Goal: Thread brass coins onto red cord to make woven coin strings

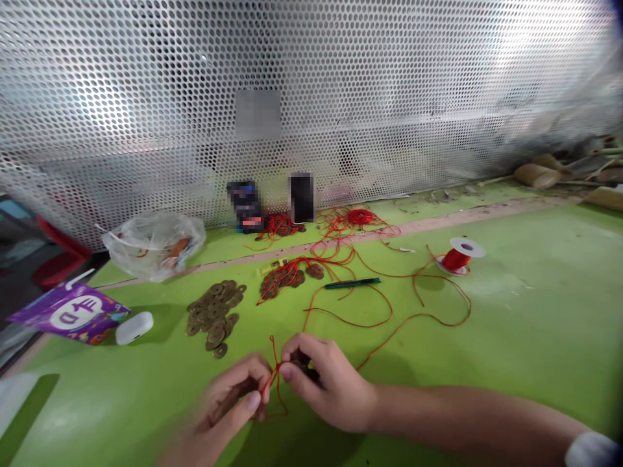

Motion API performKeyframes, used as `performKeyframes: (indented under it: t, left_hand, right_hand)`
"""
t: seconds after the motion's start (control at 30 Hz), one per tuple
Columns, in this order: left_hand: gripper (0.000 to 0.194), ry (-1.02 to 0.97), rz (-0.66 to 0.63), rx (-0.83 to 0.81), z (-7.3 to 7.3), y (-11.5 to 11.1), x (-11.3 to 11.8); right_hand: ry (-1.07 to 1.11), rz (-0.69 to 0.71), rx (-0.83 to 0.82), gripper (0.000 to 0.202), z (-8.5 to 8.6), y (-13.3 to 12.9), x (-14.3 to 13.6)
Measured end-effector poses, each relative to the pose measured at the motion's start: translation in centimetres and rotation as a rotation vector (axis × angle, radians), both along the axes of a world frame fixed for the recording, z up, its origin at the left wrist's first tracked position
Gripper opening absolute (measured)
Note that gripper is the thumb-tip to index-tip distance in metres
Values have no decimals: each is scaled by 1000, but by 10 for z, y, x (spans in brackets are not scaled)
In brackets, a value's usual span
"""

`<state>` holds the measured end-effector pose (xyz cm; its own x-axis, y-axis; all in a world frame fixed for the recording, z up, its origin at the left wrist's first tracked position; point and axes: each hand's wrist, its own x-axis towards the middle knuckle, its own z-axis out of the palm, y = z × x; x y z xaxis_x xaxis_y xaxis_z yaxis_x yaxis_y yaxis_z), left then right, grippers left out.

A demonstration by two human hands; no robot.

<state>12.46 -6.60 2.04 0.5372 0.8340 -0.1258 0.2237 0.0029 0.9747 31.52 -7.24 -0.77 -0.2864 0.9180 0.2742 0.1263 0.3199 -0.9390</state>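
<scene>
The left hand (233, 397) has thumb and fingers closed on a thin red cord (278, 367), just beside the right hand (331, 384), whose thumb and forefinger are pinched together at its knot. Dark coins show partly within the right hand's curled fingers. The cord's small loop stands up between the two hands, over a green table (530, 292).

Beyond the grip and to its left lie a loose coin pile (214, 314), a white case (135, 328) and a purple drink pack (78, 312). Past the grip, a dark green tool (353, 283) lies near corded coins (282, 280); a red spool (456, 259) stands to the right.

Farther still are a clear plastic bag (156, 245) to the left, two phones (248, 209) (302, 198) beside tangled red string (360, 217), and a metal mesh (389, 97) behind.
</scene>
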Motion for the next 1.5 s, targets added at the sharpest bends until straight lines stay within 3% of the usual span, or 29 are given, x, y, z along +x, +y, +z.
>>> performKeyframes:
  t: [0.1,0.23,0.4,0.53,0.7,0.87,0.93,1.07,1.13,1.2,1.3,1.5]
  left_hand:
    - [32,24,-66,-51,-6,0,-4]
    - [27,111,-72,16,-8,2,-7]
    - [24,65,62,210,-1,5,-9]
    - [31,76,90,175,5,3,-8]
    - [44,48,-33,199,7,-3,-5]
    - [41,132,-181,501,7,-8,0]
    - [37,215,-128,610,7,-7,2]
    - [22,389,243,849,4,-5,0]
    - [5,437,331,1032,2,-4,-3]
    - [13,466,216,1158,0,-4,-4]
    - [21,503,11,1166,-1,-3,-2]
    - [13,475,53,1136,1,-1,2]
  right_hand:
    - [40,-29,-30,8,2,2,1]
    - [58,-35,-47,10,2,6,1]
    - [77,-85,-84,13,2,14,3]
    - [81,-95,-85,15,2,15,3]
    - [144,-139,-128,18,-8,23,4]
    - [207,-238,-247,25,-18,38,7]
    - [143,-229,-205,21,-15,35,7]
    - [-54,-94,-36,6,-6,18,4]
    - [-103,6,61,5,-5,10,3]
    - [-124,75,131,6,-8,6,3]
    - [-140,86,156,8,-12,5,2]
    - [-111,26,104,4,-9,7,1]
